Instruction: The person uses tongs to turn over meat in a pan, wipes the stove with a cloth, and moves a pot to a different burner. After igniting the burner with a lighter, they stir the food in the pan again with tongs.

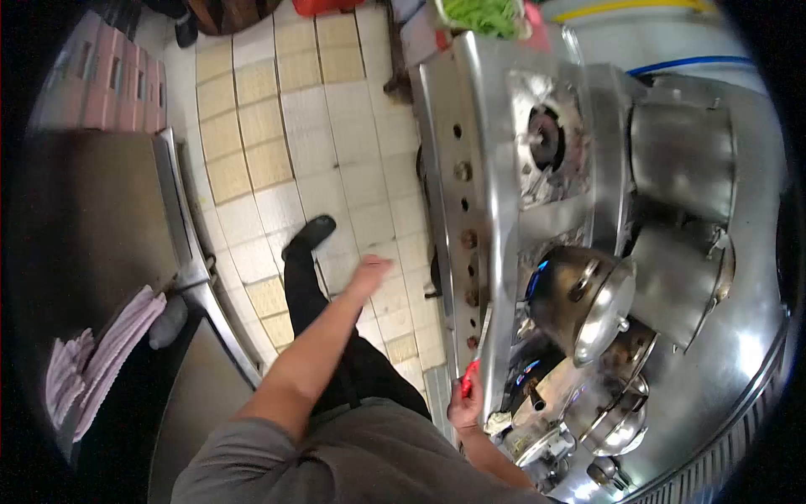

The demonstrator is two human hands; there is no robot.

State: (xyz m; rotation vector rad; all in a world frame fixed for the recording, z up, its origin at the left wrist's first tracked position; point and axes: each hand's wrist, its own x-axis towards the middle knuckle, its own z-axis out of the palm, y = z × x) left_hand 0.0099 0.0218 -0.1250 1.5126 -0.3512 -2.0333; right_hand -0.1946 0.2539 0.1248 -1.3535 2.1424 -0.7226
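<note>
My right hand (465,408) is closed around the red handle of a knife (472,376), whose long, thin metal blade points away from me along the stove front (478,210). My left hand (371,274) hangs in front of my body over the tiled floor, smeared by motion. Its fingers cannot be made out, and I see nothing held in it. Beside the knife, a large lidded steel pot (564,290) sits on the stove.
A bare burner (546,139) and green vegetables in a container (483,15) are farther along the stove. Steel vats (682,151) line the back. To my left stand a steel counter (101,202), folded cloths (109,357) and pink crates (113,76).
</note>
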